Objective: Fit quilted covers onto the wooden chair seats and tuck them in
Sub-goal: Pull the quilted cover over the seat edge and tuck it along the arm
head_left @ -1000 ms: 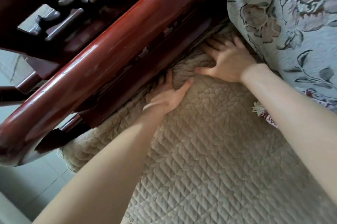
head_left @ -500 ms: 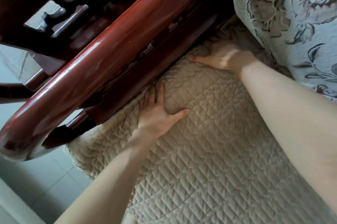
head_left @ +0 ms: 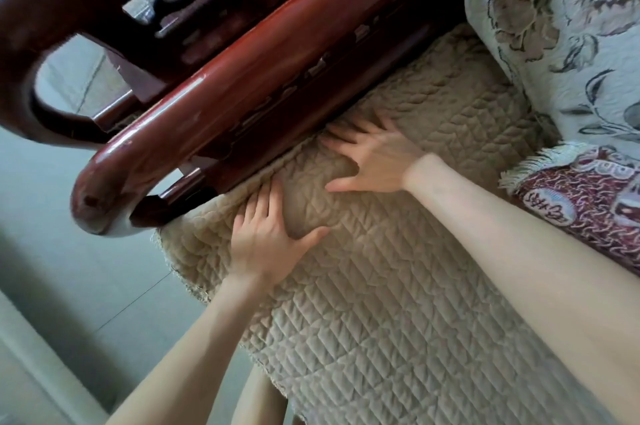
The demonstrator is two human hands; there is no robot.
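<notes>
The quilted cover (head_left: 398,303), beige and stitched in diamonds, lies spread over the chair seat, its far edge running along the foot of the wooden armrest (head_left: 242,89) and its near-left edge hanging past the seat front above the floor (head_left: 69,251). Both hands lie flat on it. The left hand (head_left: 266,241) presses down with its fingers (head_left: 258,206) straight and close together, thumb splayed out to the right; the fingertips reach the line where the cover meets the dark lower rail of the armrest. The right hand (head_left: 374,158) is slightly blurred, its fingers (head_left: 343,137) straight and spread apart, thumb held wide, the fingertips touching the cover right at that same rail. Neither hand grips anything. Between the left thumb and the right thumb the cover rises in a rounded, shadowed bulge. Beyond the fingertips of both hands the glossy red-brown armrest slants across the view, with carved openwork behind it. Behind the right wrist, well apart from the fingers, a floral cushion (head_left: 571,44) leans at the seat's back, and a red patterned cloth (head_left: 588,203) with a pale fringe lies beside the right forearm
</notes>
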